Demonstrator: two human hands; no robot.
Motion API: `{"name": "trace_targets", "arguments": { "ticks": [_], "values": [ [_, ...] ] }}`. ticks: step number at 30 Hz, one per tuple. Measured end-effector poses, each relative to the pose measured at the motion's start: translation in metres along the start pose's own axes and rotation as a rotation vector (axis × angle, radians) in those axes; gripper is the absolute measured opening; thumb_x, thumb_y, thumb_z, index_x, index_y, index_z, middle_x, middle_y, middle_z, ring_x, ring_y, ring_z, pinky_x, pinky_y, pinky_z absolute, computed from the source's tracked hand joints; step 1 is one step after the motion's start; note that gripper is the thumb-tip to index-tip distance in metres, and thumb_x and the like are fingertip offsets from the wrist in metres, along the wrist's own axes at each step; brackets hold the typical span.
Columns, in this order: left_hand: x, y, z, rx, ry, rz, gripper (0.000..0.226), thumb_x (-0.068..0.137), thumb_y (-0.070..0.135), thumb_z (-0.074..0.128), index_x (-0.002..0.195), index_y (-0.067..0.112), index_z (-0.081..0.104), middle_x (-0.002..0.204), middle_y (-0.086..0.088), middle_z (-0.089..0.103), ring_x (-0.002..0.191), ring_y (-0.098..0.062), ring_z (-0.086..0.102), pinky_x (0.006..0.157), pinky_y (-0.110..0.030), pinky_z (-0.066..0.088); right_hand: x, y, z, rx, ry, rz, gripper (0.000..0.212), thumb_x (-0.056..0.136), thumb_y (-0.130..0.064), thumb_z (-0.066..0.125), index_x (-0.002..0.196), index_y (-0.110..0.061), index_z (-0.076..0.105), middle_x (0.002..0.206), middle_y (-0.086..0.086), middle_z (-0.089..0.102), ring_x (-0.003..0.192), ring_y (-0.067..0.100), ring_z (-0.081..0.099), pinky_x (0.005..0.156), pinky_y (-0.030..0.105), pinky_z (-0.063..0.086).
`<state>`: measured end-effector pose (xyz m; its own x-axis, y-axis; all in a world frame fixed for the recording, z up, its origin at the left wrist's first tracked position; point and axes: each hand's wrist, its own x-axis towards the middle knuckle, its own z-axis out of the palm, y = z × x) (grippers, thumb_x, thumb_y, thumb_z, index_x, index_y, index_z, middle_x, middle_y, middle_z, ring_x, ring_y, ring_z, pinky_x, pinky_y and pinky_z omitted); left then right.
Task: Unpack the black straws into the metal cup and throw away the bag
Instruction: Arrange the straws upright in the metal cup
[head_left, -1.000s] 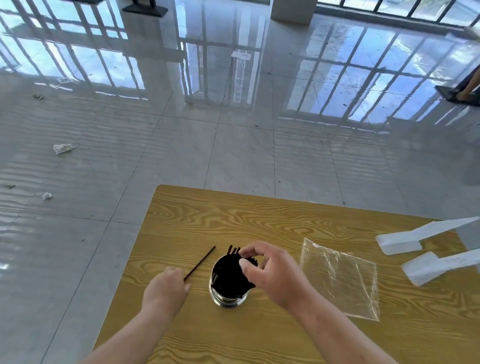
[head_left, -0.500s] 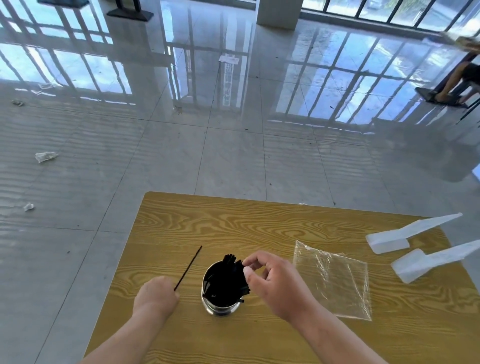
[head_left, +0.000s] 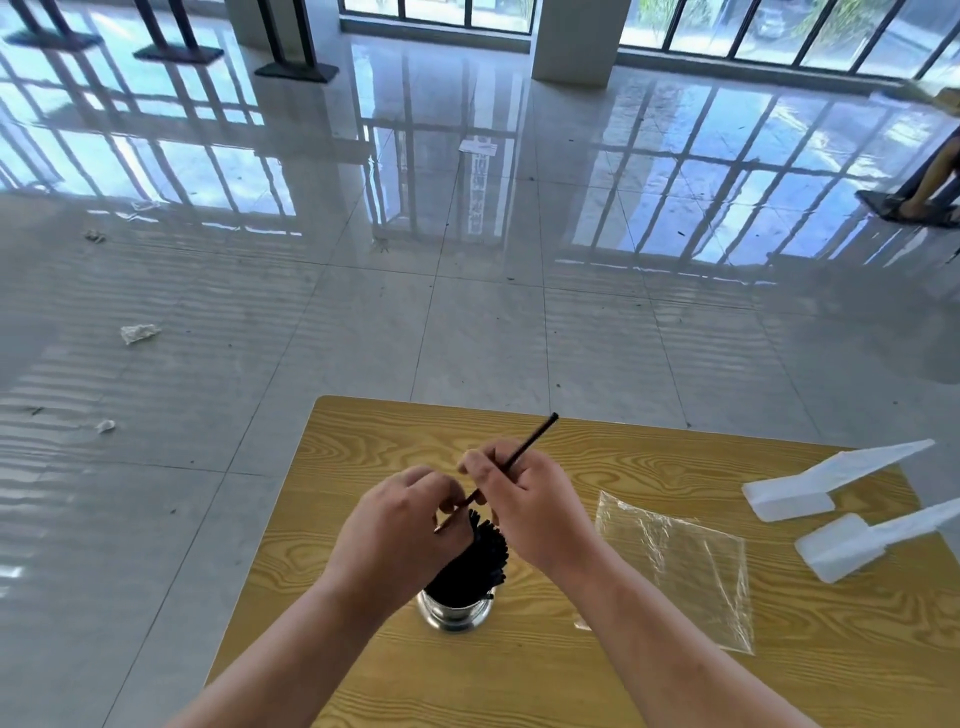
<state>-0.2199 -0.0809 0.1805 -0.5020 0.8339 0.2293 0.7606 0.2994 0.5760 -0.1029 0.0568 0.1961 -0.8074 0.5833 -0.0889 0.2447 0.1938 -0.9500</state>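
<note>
Wood-grained tabletop bears a flat, crinkly clear bag to the right, while left hand and right hand, fingers curled, hover over a shiny round metal cup packed with black straws, each grip pinching one thin, slanted straw.

Looks like a big lobby or hall in some commercial building, not anyone's home. The glossy grey tiled floor runs way out and mirrors tall dark-framed windows at 12 o'clock. There's a square white pillar around 1 o'clock and flat black stand bases at 11. Crumpled paper scraps lie at 9 o'clock, someone's legs show at 2, and one small wood-grain tabletop sits close in.
</note>
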Motion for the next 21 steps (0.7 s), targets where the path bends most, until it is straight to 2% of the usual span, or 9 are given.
{"name": "trace_targets", "arguments": {
  "ticks": [2, 5, 8, 9, 10, 12, 16, 18, 21],
  "values": [
    [-0.002, -0.001, -0.002, -0.059, -0.053, -0.081, 0.014, 0.082, 0.05, 0.068, 0.091, 0.04, 0.067, 0.086, 0.029, 0.059, 0.068, 0.002, 0.058, 0.06, -0.012, 0.039, -0.001, 0.001, -0.002, -0.091, 0.041, -0.024, 0.029, 0.108, -0.047, 0.056, 0.089, -0.03, 0.071, 0.055, -0.012, 0.057, 0.049, 0.002, 0.048, 0.049, 0.021, 0.039],
    [-0.013, -0.017, -0.003, -0.044, -0.156, -0.192, 0.042, 0.078, 0.076, 0.061, 0.11, 0.05, 0.054, 0.097, 0.029, 0.057, 0.074, 0.006, 0.058, 0.055, -0.015, 0.04, -0.008, 0.009, -0.005, -0.144, 0.112, -0.052, 0.033, 0.109, -0.042, 0.057, 0.082, -0.025, 0.066, 0.056, -0.013, 0.057, 0.049, 0.002, 0.049, 0.048, 0.017, 0.038],
    [-0.028, -0.03, 0.001, 0.036, -0.31, -0.294, 0.067, 0.066, 0.092, 0.059, 0.12, 0.055, 0.045, 0.096, 0.024, 0.056, 0.072, 0.001, 0.059, 0.055, -0.017, 0.041, -0.018, 0.024, -0.001, -0.292, 0.051, -0.004, 0.035, 0.106, -0.047, 0.058, 0.081, -0.024, 0.065, 0.066, -0.007, 0.067, 0.057, 0.007, 0.059, 0.051, 0.03, 0.049],
    [-0.032, -0.032, 0.004, 0.051, -0.366, -0.312, 0.073, 0.062, 0.093, 0.061, 0.121, 0.055, 0.043, 0.095, 0.023, 0.057, 0.073, 0.0, 0.06, 0.056, -0.017, 0.042, -0.022, 0.029, 0.001, -0.35, -0.002, 0.045, 0.032, 0.104, -0.052, 0.058, 0.085, -0.028, 0.067, 0.072, -0.008, 0.071, 0.063, 0.008, 0.064, 0.055, 0.031, 0.054],
    [-0.036, -0.033, 0.008, 0.062, -0.418, -0.323, 0.077, 0.06, 0.093, 0.063, 0.123, 0.054, 0.042, 0.095, 0.021, 0.057, 0.074, 0.0, 0.06, 0.057, -0.018, 0.043, -0.025, 0.034, 0.003, -0.402, -0.041, 0.091, 0.028, 0.101, -0.056, 0.059, 0.089, -0.032, 0.069, 0.077, -0.01, 0.073, 0.068, 0.007, 0.067, 0.058, 0.028, 0.055],
    [-0.041, -0.035, 0.018, 0.082, -0.489, -0.344, 0.079, 0.062, 0.086, 0.069, 0.127, 0.049, 0.044, 0.098, 0.022, 0.059, 0.081, 0.0, 0.061, 0.062, -0.018, 0.047, -0.032, 0.043, 0.004, -0.429, -0.041, 0.135, 0.023, 0.098, -0.057, 0.061, 0.092, -0.036, 0.069, 0.079, -0.011, 0.073, 0.066, 0.005, 0.064, 0.058, 0.025, 0.055],
    [-0.047, -0.035, 0.039, 0.063, -0.466, -0.367, 0.064, 0.075, 0.067, 0.074, 0.128, 0.04, 0.052, 0.109, 0.023, 0.062, 0.096, -0.002, 0.062, 0.076, -0.02, 0.05, -0.039, 0.056, -0.003, -0.424, 0.071, 0.164, 0.013, 0.101, -0.046, 0.062, 0.094, -0.037, 0.065, 0.072, -0.002, 0.071, 0.054, 0.004, 0.054, 0.055, 0.035, 0.054],
    [-0.047, -0.03, 0.047, 0.046, -0.45, -0.351, 0.056, 0.077, 0.063, 0.074, 0.124, 0.041, 0.053, 0.103, 0.024, 0.06, 0.091, 0.0, 0.06, 0.072, -0.018, 0.047, -0.042, 0.063, -0.004, -0.443, 0.039, 0.227, 0.01, 0.102, -0.045, 0.061, 0.103, -0.035, 0.064, 0.079, 0.003, 0.075, 0.057, 0.005, 0.056, 0.059, 0.04, 0.056],
    [-0.046, -0.021, 0.057, 0.02, -0.447, -0.326, 0.047, 0.079, 0.059, 0.076, 0.118, 0.044, 0.053, 0.094, 0.025, 0.059, 0.085, 0.0, 0.058, 0.065, -0.016, 0.041, -0.046, 0.069, 0.002, -0.404, -0.055, 0.344, 0.017, 0.103, -0.046, 0.06, 0.112, -0.032, 0.064, 0.088, 0.002, 0.078, 0.066, 0.006, 0.063, 0.062, 0.033, 0.055]
  ]
}}
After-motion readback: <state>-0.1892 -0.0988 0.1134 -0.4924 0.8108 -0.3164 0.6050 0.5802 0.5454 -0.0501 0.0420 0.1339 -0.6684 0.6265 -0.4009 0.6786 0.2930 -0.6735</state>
